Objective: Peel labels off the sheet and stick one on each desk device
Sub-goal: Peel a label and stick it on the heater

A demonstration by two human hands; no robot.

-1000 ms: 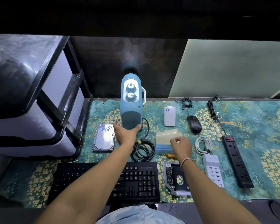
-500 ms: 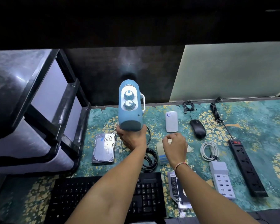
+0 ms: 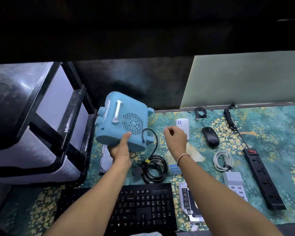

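Note:
My left hand [image 3: 120, 150] grips a blue heater [image 3: 124, 121] by its lower edge and holds it lifted and tilted, its perforated back and white handle facing me. The heater's black cord runs down to a coil [image 3: 153, 168] on the desk. My right hand [image 3: 175, 139] hovers just right of the heater with thumb and fingers pinched together; a label between them is too small to make out. The label sheet [image 3: 174, 165], with blue strips, lies on the desk under my right wrist, partly hidden.
On the patterned mat lie a hard drive [image 3: 106, 157], black keyboard [image 3: 143, 205], drive caddy [image 3: 187, 201], white power bank [image 3: 182, 125], black mouse [image 3: 210, 137], white cable [image 3: 223, 160], white USB hub [image 3: 233, 183] and black power strip [image 3: 260, 178]. A drawer unit [image 3: 32, 120] stands at the left.
My left hand lifted the heater off the desk and turned it so its back faces me. My right hand rose from the label sheet toward the heater.

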